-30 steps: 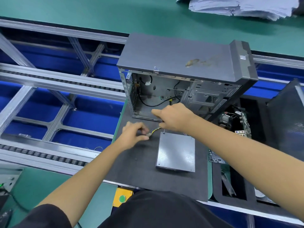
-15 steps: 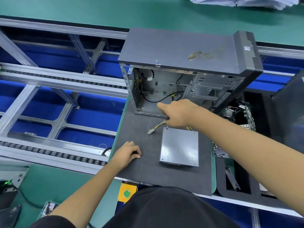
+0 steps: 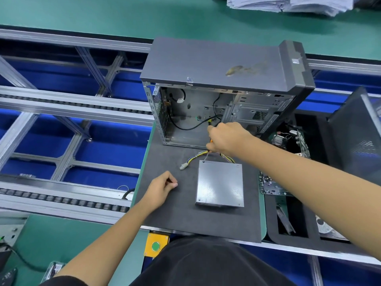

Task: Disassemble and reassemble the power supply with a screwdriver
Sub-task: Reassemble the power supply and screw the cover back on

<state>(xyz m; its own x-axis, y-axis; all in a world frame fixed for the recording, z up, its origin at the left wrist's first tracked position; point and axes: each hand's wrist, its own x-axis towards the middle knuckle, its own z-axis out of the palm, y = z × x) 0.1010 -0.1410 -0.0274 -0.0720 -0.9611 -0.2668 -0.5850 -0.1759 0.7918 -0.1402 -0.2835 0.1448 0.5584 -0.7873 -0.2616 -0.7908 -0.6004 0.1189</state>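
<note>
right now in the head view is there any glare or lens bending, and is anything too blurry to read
In the head view, soft overhead glare sheens the flat grey metal power supply box; the wide-angle lens bows the silver aluminium conveyor rails at the left; the screwdriver's thin shaft under the right hand is small but legible; the left hand casts only a faint shadow on the dark grey mat.

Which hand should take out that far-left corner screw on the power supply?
Right. The right hand grips the screwdriver, tip on the power supply corner. The left hand holds no tool.
</note>
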